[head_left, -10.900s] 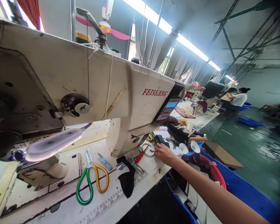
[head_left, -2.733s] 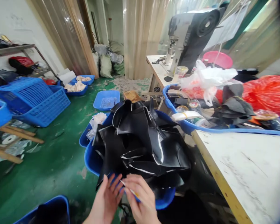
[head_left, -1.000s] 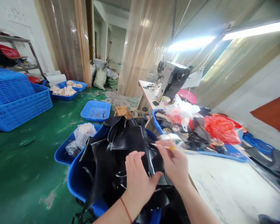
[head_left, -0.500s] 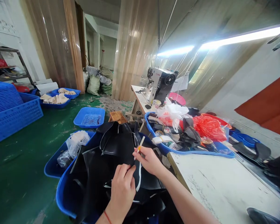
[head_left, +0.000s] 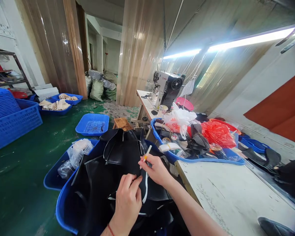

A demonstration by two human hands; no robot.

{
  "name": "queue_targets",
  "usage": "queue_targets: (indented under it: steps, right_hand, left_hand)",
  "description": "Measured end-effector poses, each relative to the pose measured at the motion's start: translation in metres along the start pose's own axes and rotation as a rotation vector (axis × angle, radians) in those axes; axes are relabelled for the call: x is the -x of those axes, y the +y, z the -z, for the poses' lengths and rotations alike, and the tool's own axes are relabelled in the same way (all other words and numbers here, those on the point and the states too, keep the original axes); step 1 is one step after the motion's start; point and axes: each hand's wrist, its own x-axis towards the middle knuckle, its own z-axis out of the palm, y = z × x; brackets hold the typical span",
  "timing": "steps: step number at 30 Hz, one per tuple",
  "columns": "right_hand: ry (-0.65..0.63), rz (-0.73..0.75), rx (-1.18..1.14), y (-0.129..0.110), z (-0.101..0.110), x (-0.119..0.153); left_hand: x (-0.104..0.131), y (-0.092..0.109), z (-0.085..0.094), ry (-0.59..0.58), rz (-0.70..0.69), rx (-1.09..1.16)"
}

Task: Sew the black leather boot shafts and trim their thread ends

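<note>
My right hand (head_left: 155, 168) is closed around a thin white pen-like stick (head_left: 147, 152) with a yellow-orange band, its lower tip near the edge of a black leather piece. Just left of it, my left hand (head_left: 129, 196) has its fingers bent and pressed on a black leather piece (head_left: 145, 188) with a white edge strip. More black leather pieces (head_left: 118, 150), some with pale edges, fill a large blue basin (head_left: 60, 209) under both hands. The part of the leather under my left fingers is hidden.
To the right stand a white table (head_left: 218, 190) and a blue basin (head_left: 201, 161) of scraps and plastic bags. A sewing machine (head_left: 168, 87) is behind. Blue trays (head_left: 92, 123) and a wooden stool (head_left: 123, 124) are on the floor.
The whole view has shifted slightly, so most things appear a little further left. Both hands keep nearly the same pose, the right still holding the stick.
</note>
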Motion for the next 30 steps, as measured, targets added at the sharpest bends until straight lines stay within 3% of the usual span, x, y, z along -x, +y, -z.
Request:
queue_targets:
  steps: [15, 19, 23, 26, 30]
  right_hand:
    - [0.051, 0.006, 0.019, 0.005, -0.003, 0.000]
    - [0.196, -0.035, -0.008, 0.009, 0.002, 0.000]
    - [0.320, -0.028, -0.023, 0.004, 0.011, -0.008]
    - [0.307, -0.027, -0.039, -0.003, 0.012, -0.022]
    - [0.212, -0.051, -0.073, -0.009, 0.004, -0.054]
  left_hand:
    - [0.004, -0.003, -0.001, -0.002, 0.005, -0.011]
    - [0.006, 0.000, 0.000, -0.018, -0.003, -0.002]
    - [-0.002, 0.004, 0.010, -0.095, 0.103, 0.104]
    - [-0.024, -0.023, 0.019, -0.092, 0.290, 0.079]
    - [-0.064, -0.108, 0.021, 0.105, 0.503, -0.222]
